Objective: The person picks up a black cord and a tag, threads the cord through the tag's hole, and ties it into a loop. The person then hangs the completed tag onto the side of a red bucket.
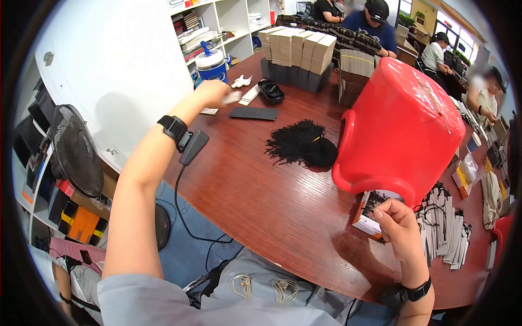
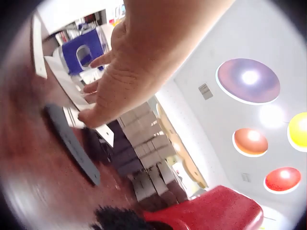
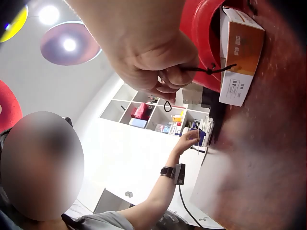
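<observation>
My left hand reaches out over the far left of the table, pinching a pale tag that is blurred. The left wrist view shows the thumb of this hand against a white striped piece, above a dark grey strip. Beside the red stool, my right hand has its fingers curled. In the right wrist view, that hand pinches a knotted black cord, close to an orange and white box. The box holds small black cords.
A large red stool lies on its side on the table. A black tasselled bundle, a black pouch, stacked cards and a blue-lidded jug are around it. White tags lie at right.
</observation>
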`<action>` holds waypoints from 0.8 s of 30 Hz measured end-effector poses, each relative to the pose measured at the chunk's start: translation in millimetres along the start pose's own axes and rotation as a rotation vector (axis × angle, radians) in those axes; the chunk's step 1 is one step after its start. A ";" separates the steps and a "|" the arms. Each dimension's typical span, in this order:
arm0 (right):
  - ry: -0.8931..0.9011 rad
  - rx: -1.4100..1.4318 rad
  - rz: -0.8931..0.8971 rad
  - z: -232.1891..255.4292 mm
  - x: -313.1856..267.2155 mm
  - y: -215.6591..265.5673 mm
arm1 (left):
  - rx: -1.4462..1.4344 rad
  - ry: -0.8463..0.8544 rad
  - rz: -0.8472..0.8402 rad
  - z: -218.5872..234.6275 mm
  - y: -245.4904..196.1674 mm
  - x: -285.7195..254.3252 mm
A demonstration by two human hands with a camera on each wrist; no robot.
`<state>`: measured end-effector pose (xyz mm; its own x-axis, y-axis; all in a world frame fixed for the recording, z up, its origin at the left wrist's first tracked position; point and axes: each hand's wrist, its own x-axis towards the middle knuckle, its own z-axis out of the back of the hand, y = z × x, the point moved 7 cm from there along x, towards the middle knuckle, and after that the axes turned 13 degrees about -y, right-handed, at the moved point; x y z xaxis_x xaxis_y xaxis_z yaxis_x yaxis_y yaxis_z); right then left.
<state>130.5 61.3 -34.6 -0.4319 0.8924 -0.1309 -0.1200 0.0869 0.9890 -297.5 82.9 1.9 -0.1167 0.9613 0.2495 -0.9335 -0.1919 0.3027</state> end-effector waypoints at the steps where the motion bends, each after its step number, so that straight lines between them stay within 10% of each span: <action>1: 0.006 0.010 0.003 -0.9 0.3 -0.8 | -0.191 -0.095 -0.120 0.2 -20.0 5.0; 18: 0.062 0.019 0.052 -6.3 -8.0 -0.9 | -0.351 -0.135 -0.248 -10.8 -80.2 17.6; 22: 0.077 0.014 0.062 -6.2 -7.8 3.0 | -0.783 -0.191 -0.056 26.3 -93.4 8.2; 24: 0.061 0.007 0.068 -5.4 -7.1 2.8 | -1.577 -0.142 0.030 58.4 -124.3 -5.1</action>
<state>128.4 52.8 -31.2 -0.4930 0.8675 -0.0667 -0.0818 0.0301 0.9962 -161.1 90.3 16.7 -0.1937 0.9183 0.3453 -0.3418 0.2667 -0.9011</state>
